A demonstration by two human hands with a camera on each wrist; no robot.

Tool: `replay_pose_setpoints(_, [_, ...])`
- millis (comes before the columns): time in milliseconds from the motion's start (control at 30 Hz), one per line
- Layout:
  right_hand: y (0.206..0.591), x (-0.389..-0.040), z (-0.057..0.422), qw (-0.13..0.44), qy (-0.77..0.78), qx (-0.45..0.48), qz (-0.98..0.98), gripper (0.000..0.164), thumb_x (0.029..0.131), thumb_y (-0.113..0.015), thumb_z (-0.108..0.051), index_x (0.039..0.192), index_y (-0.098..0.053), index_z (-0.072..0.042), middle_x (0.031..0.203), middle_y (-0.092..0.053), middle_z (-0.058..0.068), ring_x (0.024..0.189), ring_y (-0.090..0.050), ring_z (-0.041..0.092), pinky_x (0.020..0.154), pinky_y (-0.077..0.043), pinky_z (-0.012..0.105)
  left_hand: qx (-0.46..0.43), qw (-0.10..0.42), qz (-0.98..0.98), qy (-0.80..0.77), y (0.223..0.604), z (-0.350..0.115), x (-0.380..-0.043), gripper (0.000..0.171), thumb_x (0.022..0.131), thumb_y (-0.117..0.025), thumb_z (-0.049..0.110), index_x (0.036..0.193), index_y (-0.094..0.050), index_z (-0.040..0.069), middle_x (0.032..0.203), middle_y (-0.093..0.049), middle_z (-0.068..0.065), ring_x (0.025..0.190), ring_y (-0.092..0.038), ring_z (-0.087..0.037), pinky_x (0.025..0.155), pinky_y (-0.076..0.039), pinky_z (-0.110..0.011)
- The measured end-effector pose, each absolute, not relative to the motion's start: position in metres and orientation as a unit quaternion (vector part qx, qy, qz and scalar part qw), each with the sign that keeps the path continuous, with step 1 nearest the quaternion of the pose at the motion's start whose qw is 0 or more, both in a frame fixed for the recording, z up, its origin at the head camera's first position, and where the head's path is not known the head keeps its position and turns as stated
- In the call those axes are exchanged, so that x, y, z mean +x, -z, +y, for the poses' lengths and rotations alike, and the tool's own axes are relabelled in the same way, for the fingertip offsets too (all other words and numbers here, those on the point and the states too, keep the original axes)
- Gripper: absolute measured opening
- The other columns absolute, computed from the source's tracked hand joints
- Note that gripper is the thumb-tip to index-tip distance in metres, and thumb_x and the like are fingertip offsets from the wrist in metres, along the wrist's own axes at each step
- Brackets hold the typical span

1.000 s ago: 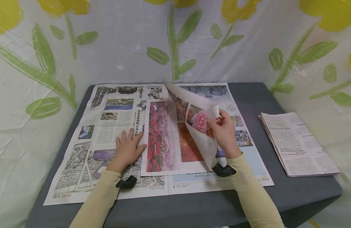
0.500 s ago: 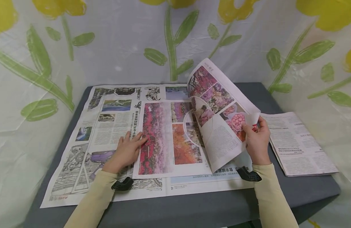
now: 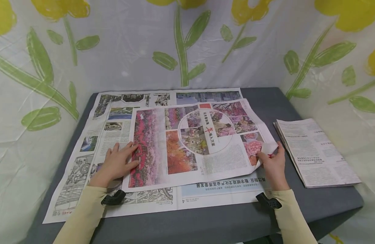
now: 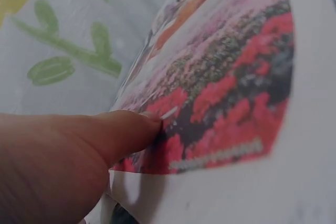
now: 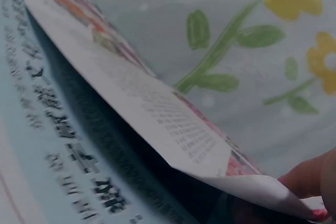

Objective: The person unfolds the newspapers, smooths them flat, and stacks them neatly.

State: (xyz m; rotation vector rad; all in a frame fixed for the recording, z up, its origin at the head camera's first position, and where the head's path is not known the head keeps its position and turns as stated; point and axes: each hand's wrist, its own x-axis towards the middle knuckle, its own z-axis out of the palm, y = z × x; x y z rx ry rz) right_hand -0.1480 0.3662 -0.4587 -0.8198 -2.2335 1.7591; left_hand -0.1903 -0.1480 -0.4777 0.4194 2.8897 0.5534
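Observation:
A newspaper sheet (image 3: pixel 225 162) printed with flower photos lies across the middle of a larger spread newspaper (image 3: pixel 224 196). My right hand (image 3: pixel 274 169) pinches its right edge between thumb and fingers and lifts that corner, which curls over. In the right wrist view a dark gap shows beneath the raised flower sheet (image 5: pixel 142 98), above the blue page below. At the left edge, my left hand (image 3: pixel 114 164) rests with fingers spread and fingertips on the sheet. The left wrist view has the thumb (image 4: pixel 126 132) lying on the red flower photo.
On the right of the dark grey table (image 3: pixel 205 225) sits a folded stack of newspapers (image 3: pixel 318 156). A white curtain (image 3: pixel 129 61) with yellow flowers hangs behind and at both sides.
My right hand swung the page rightward and then lowered it, so the flower sheet now lies unfolded. The sheet and my left hand have shifted left.

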Motion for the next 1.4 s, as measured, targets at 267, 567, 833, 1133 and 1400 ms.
replay_pose_setpoints(267, [0.466, -0.143, 0.375, 0.084, -0.621, -0.279, -0.728, 0.099, 0.099, -0.057, -0.004, 0.163, 0.016, -0.021, 0.114, -0.051, 0.013, 0.075, -0.048, 0.004, 0.060, -0.041, 0.017, 0.145, 0.092, 0.966, -0.196, 0.480, -0.156, -0.192, 0.067, 0.098, -0.065, 0.034, 0.156, -0.042, 0.009, 0.164, -0.030, -0.027, 0.145, -0.010, -0.069, 0.110, -0.011, -0.084])
replay_pose_setpoints(567, [0.439, -0.136, 0.385, 0.151, -0.597, -0.255, -0.745, 0.087, 0.098, -0.048, -0.002, 0.165, 0.002, -0.025, 0.173, -0.006, 0.011, 0.159, -0.015, 0.032, 0.127, -0.022, 0.051, 0.150, 0.090, 0.965, -0.194, 0.469, -0.147, -0.197, 0.068, 0.097, -0.067, 0.035, 0.155, -0.043, 0.006, 0.162, -0.028, -0.034, 0.145, -0.010, -0.069, 0.110, -0.011, -0.084])
replay_pose_setpoints(833, [0.414, -0.146, 0.325, 0.058, -0.420, -0.054, -0.904, 0.076, 0.098, -0.061, -0.015, 0.162, -0.022, -0.004, 0.167, -0.020, 0.026, 0.155, -0.021, 0.047, 0.120, -0.026, 0.066, 0.172, 0.108, 0.958, -0.200, 0.441, -0.102, -0.220, 0.076, 0.098, -0.066, 0.039, 0.159, -0.034, 0.007, 0.164, -0.017, -0.036, 0.149, -0.005, -0.065, 0.115, -0.008, -0.080])
replay_pose_setpoints(1133, [0.443, -0.139, 0.250, -0.127, -0.216, 0.044, -0.967, 0.079, 0.098, -0.065, -0.042, 0.162, -0.029, -0.011, 0.164, -0.021, 0.034, 0.149, -0.025, 0.056, 0.106, -0.036, 0.076, 0.176, 0.162, 0.952, -0.189, 0.466, -0.052, -0.247, 0.087, 0.095, -0.061, 0.057, 0.164, -0.024, 0.019, 0.170, -0.005, -0.026, 0.153, 0.005, -0.058, 0.119, -0.002, -0.077])
replay_pose_setpoints(1400, [0.464, -0.126, 0.235, -0.126, -0.132, 0.030, -0.983, 0.073, 0.101, -0.058, -0.049, 0.160, -0.034, -0.014, 0.165, -0.021, 0.033, 0.151, -0.015, 0.060, 0.105, -0.023, 0.086, 0.163, 0.155, 0.960, -0.165, 0.481, -0.051, -0.250, 0.088, 0.095, -0.058, 0.063, 0.164, -0.022, 0.024, 0.172, -0.002, -0.021, 0.154, 0.009, -0.057, 0.118, 0.005, -0.077])
